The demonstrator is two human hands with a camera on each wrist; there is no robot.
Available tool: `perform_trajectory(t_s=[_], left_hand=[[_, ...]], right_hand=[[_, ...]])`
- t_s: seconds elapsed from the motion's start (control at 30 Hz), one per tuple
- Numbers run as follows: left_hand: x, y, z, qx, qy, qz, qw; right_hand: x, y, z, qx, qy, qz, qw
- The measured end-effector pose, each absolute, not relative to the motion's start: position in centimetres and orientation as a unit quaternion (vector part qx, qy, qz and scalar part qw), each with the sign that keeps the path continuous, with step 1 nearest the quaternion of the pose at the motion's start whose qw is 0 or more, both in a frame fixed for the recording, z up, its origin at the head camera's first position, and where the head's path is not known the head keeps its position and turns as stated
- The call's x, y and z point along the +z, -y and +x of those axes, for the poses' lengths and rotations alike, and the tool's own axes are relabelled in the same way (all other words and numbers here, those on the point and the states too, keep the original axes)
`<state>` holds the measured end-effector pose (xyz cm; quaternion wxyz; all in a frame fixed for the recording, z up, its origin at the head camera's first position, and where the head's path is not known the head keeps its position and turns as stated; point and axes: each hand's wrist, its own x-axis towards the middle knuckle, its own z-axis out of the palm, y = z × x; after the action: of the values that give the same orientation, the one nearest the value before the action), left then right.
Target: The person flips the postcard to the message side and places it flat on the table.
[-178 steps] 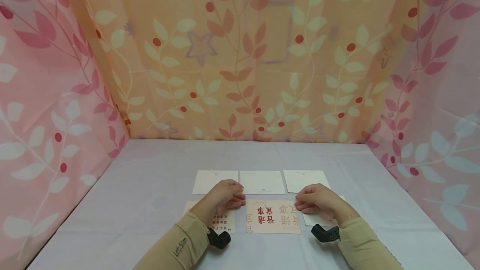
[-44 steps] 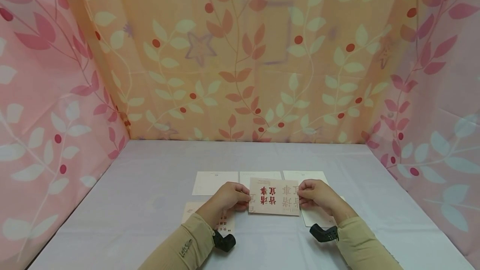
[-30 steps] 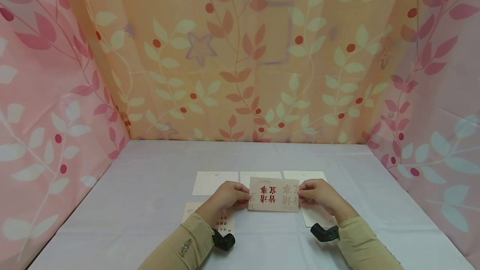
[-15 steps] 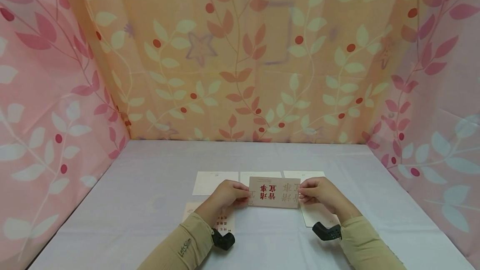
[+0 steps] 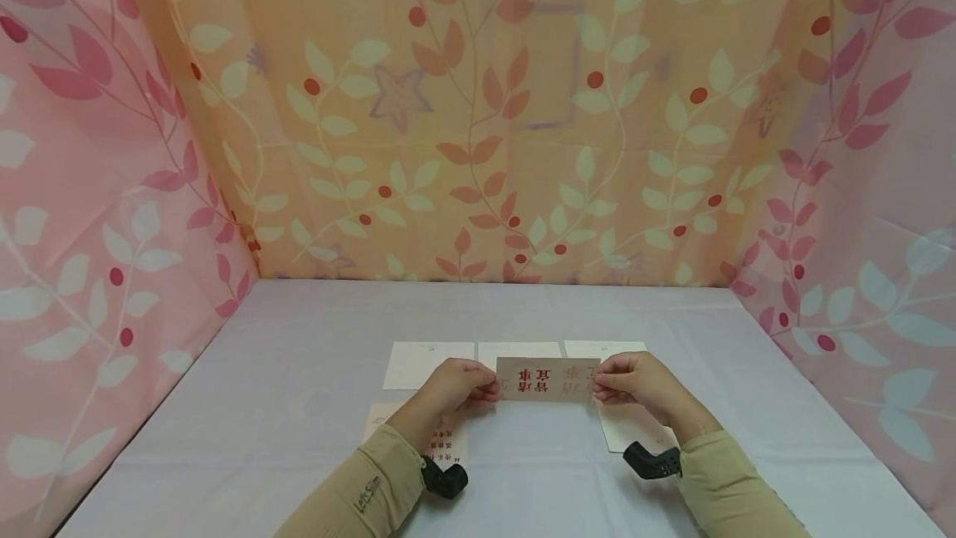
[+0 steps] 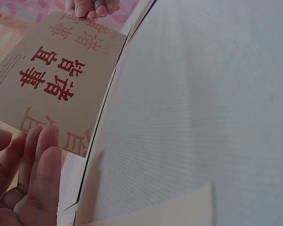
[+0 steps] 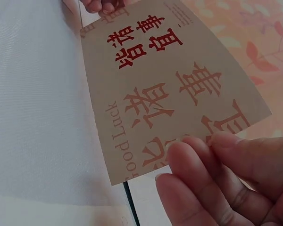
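Observation:
A beige card (image 5: 548, 380) printed with red characters is held between both hands, raised off the table and tilted so that its face looks foreshortened in the head view. My left hand (image 5: 456, 388) pinches its left short edge, and my right hand (image 5: 635, 380) pinches the right one. In the right wrist view, "Good Luck" reads along one long edge of the card (image 7: 170, 70), close to the right fingers (image 7: 193, 165). The left wrist view has the card (image 6: 52, 80) above the left fingers (image 6: 42, 174), with the other hand at its far end.
Behind the held card three white cards lie in a row: left (image 5: 426, 364), middle (image 5: 519, 349) and right (image 5: 608, 347). A printed card (image 5: 451, 447) lies partly under the left forearm; a white card (image 5: 631, 430) lies below the right hand. Patterned curtains (image 5: 478, 148) enclose the white table (image 5: 321, 339).
The printed card lay on the table in the earliest frame; both hands have since lifted it. Over the last second it has tilted further, its near edge rising, while the hands barely shifted.

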<state>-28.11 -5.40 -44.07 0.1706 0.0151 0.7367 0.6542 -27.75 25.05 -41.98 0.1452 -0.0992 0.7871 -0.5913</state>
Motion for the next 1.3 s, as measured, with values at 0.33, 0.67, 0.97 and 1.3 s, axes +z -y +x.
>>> perform_trajectory(t_s=[0.33,0.67,0.97,1.3], left_hand=[[-43.89,5.42,-27.99,0.67,-0.722,0.01,0.173],[-43.66,5.53,-27.86,0.668,-0.724,0.013,0.169],[-43.88,5.53,-28.19,0.669,-0.725,0.016,0.165],[-44.0,5.41,-28.29,0.665,-0.73,0.01,0.156]], right_hand=[[-42.02,-25.22,-27.67,-0.605,-0.771,-0.127,0.155],[-42.18,-25.32,-27.59,-0.601,-0.77,-0.138,0.162],[-42.09,-25.3,-27.52,-0.59,-0.779,-0.131,0.167],[-42.62,-25.23,-27.59,-0.586,-0.786,-0.125,0.156]])
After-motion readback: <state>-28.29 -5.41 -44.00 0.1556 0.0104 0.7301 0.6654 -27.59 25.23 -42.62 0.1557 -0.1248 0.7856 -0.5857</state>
